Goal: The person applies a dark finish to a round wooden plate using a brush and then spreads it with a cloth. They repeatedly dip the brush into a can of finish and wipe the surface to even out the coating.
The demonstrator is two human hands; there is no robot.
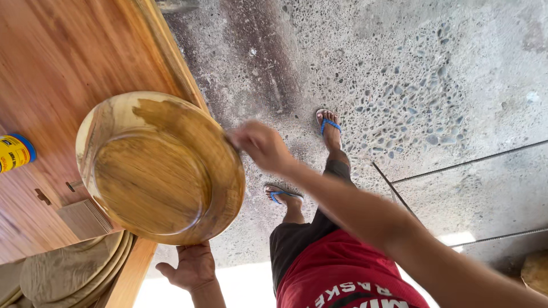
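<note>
Left hand (pixel 193 267) grips the wooden plate (pixel 160 168) at its lower rim: the fingers are curled up behind the rim and out of sight, the thumb stuck out to the side, so the plate stands directly above this hand. Right hand (pixel 261 146) is at the plate's right rim, upper part, motion-blurred; its fingers (pixel 238 137) are bunched at the rim edge, and it cannot be told whether they pinch anything or only press there. The plate lies to the left of these fingers and spans the gap between the two hands. Plate is round, so no true long axis; held tilted, it reads as an oval. Its hollow face points toward the camera. The upper right part of the rim is darker brown than the pale upper left part. Outward from the hands: the plate overhangs the edge of the wooden counter (pixel 51 51). Below and left of the left hand, a stack of pale unfinished plates (pixel 74 268) lies on the counter. Further left, a yellow can with a blue lid (pixel 16 152) lies on its side. Right of the hands, a pebbled concrete floor (pixel 434 80), with the person's feet in blue flip-flops (pixel 330 124).
</note>
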